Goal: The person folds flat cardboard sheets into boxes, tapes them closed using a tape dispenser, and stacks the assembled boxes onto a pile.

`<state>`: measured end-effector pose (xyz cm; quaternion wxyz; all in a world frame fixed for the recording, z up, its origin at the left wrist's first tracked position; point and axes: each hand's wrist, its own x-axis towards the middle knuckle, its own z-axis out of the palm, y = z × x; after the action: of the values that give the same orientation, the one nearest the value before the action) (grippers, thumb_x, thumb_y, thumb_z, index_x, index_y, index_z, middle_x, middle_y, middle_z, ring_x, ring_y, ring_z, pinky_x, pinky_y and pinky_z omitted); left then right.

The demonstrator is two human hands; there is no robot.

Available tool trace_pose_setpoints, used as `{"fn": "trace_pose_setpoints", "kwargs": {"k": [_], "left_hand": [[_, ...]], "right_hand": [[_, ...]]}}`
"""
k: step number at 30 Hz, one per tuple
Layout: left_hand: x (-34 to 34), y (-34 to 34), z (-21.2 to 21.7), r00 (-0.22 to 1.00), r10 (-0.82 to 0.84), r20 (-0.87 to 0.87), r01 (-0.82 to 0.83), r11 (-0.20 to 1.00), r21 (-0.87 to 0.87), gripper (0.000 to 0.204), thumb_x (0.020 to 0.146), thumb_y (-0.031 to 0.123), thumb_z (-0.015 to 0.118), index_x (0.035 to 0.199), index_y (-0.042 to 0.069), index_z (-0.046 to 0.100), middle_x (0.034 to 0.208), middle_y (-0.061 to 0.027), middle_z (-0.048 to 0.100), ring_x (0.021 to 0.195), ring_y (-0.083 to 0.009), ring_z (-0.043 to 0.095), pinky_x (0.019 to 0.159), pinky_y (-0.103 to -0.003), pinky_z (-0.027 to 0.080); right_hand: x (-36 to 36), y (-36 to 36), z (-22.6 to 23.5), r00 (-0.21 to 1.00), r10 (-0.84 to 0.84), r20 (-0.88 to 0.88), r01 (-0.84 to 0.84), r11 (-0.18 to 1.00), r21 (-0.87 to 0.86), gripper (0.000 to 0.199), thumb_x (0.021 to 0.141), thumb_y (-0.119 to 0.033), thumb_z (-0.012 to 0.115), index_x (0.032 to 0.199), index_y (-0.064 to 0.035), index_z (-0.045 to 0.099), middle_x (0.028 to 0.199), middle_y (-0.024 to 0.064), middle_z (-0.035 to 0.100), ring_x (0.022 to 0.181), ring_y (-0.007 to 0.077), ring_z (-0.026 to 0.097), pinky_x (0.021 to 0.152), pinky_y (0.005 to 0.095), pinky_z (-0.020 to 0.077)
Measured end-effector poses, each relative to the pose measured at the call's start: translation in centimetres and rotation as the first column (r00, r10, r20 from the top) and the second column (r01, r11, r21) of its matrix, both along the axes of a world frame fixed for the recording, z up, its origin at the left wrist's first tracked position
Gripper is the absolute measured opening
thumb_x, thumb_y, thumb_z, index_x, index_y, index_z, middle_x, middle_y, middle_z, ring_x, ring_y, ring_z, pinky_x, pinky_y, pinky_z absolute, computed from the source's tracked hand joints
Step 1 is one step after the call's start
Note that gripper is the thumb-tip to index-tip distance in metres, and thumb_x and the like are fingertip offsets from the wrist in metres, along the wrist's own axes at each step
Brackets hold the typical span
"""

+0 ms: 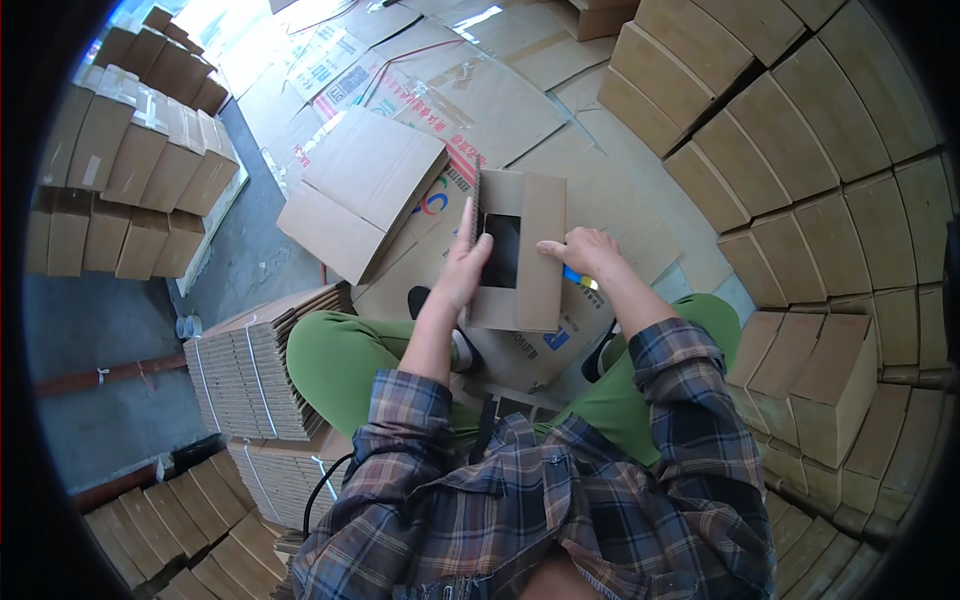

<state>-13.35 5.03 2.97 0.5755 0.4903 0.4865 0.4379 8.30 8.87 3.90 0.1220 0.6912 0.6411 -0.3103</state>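
Observation:
Between my knees a small brown cardboard box (541,215) stands with its top partly open, and its dark inside shows through the gap. My left hand (465,264) grips the raised left flap, thumb on the inner side and fingers along the outer face. My right hand (588,250) is closed at the edge of the right flap, thumb on top and the other fingers curled. What lies under those fingers is hidden. A small blue and yellow patch shows just below the right hand; I cannot tell what it is.
Flattened cartons (365,190) lie ahead on the left, over printed cardboard sheets (540,120) covering the floor. Strapped bundles of flat cartons (262,365) stand by my left knee. Stacked boxes (800,190) wall the right side; more boxes (140,150) stand far left.

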Motion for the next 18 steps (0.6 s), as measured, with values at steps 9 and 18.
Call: {"fn": "trace_pose_setpoints", "kwargs": {"k": [9, 18], "left_hand": [[3.7, -0.6, -0.9, 0.901, 0.084, -0.426, 0.008, 0.978, 0.21, 0.071, 0.093, 0.026, 0.054, 0.151, 0.008, 0.016, 0.156, -0.0178, 0.016, 0.145, -0.036, 0.013, 0.115, -0.048, 0.019], [5.0, -1.6, -1.4, 0.47, 0.046, -0.881, -0.013, 0.999, 0.045, 0.073, 0.089, 0.048, 0.052, 0.151, 0.021, 0.024, 0.159, -0.0114, 0.009, 0.143, -0.0416, 0.011, 0.098, -0.067, 0.028]], "right_hand": [[1.8, 0.1, 0.8, 1.0, 0.002, 0.003, -0.002, 0.994, -0.108, 0.076, 0.078, -0.072, 0.055, 0.115, -0.007, 0.067, 0.119, 0.0153, 0.064, 0.114, 0.0304, 0.058, 0.097, 0.0436, 0.0431], [0.4, -0.2, 0.8, 0.994, 0.109, -0.027, -0.111, 0.991, -0.078, 0.072, 0.081, -0.071, 0.052, 0.11, -0.0074, 0.069, 0.115, 0.0153, 0.065, 0.111, 0.0296, 0.061, 0.093, 0.0427, 0.0465]]}}
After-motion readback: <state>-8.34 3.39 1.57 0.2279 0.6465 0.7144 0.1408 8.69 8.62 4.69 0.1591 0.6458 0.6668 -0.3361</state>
